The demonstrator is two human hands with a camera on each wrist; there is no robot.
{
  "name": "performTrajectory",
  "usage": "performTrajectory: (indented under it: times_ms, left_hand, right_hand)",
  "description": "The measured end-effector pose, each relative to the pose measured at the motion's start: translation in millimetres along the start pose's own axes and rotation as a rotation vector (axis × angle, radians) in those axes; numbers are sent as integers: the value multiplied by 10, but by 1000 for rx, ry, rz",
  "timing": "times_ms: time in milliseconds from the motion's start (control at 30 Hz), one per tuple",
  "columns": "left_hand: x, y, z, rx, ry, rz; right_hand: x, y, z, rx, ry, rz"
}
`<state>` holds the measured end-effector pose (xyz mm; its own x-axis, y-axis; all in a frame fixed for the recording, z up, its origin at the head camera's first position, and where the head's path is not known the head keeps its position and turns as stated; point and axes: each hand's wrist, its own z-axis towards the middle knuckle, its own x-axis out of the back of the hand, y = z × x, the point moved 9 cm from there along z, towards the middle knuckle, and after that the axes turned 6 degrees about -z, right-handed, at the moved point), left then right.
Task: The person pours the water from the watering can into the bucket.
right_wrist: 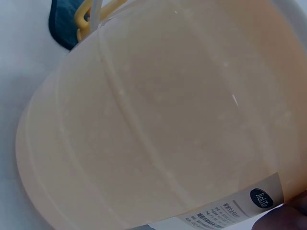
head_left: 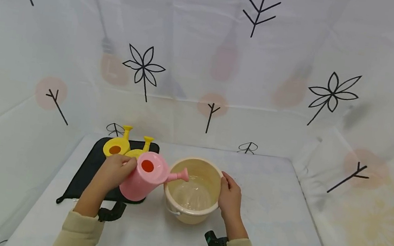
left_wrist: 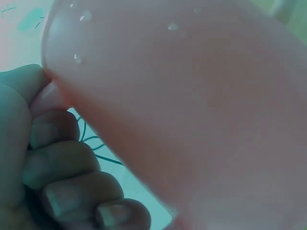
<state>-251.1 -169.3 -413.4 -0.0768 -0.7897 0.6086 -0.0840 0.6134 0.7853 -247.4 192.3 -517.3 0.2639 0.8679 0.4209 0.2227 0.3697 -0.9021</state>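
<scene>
My left hand [head_left: 116, 172] grips the handle of a pink watering can [head_left: 140, 180], fingers curled round it in the left wrist view. The can tilts to the right, its spout [head_left: 179, 175] reaching over the rim of a cream bucket [head_left: 189, 213]. Clear water [head_left: 192, 194] shows inside the bucket. On the bucket's right side, my right hand [head_left: 230, 195] holds the rim. Up close in the right wrist view, the bucket wall [right_wrist: 158, 110] carries a printed label [right_wrist: 230, 208]. Droplets cling to the pink can [left_wrist: 172, 96] in the left wrist view.
Two yellow watering cans [head_left: 116, 146] stand behind the pink one on a black mat [head_left: 85, 174], at the left of the white table [head_left: 266, 191]. A patterned white cloth [head_left: 190, 63] hangs behind and at both sides. The bucket's handle [head_left: 173, 211] hangs at its front left.
</scene>
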Motion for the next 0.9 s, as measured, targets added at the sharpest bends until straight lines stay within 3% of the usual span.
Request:
performTrajectory:
  times_ms: [200,600,900]
  left_hand:
    - [-11,-177,-75,54,37,-66]
    - [-36,-473,-201,65,138,-266]
    - [-96,-678,-268,80,170,-398]
  right_hand:
    - [-6,8,15,4,4,0]
    - [-11,-6,7,-3,-5,15]
    - [-11,-8,10,-11,-3,22]
